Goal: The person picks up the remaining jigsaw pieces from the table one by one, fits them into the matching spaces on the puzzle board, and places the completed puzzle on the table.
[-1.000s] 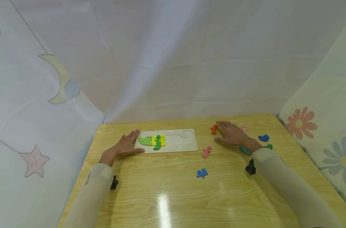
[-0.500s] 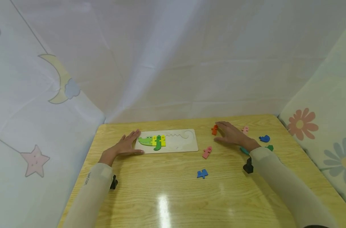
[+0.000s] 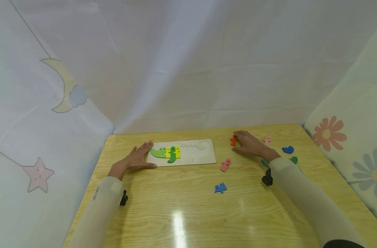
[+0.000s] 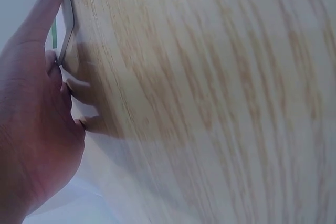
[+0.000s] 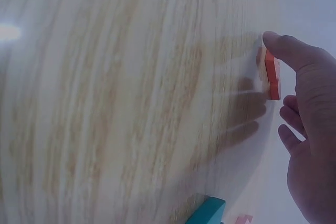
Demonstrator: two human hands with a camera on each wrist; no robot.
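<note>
Since the earlier frame, the right hand (image 3: 252, 144) has been shifted slightly toward the puzzle board (image 3: 194, 156); no change is seen in the left hand (image 3: 135, 159) or the loose pieces. Nearest, in front and to the right of the board, a blue piece (image 3: 222, 188) is left unplaced on the table (image 3: 163, 199). Beyond it, just off the board's right end, a pink piece (image 3: 226, 165) is also left out.

On the board, less than half is judged done: a crocodile head (image 3: 158, 153), yellow pieces (image 3: 177, 152) and a green leg piece (image 3: 172, 156) are seated at its left end, while the outline toward its right end is unfilled. That left end is spanned by the left hand, its fingers spread, its thumb along the near edge.

To the right of the board, an orange piece (image 3: 233, 142) is framed by the right hand's thumb and fingers, which are parted; whether it is touched cannot be told. Farther right of the board, a teal piece (image 5: 207, 212), a green piece (image 3: 294, 159), a dark blue piece (image 3: 289, 150) and a pale pink piece (image 3: 267, 141) are also left unplaced. Behind the board, a pale curtain (image 3: 188, 75) is hung.
</note>
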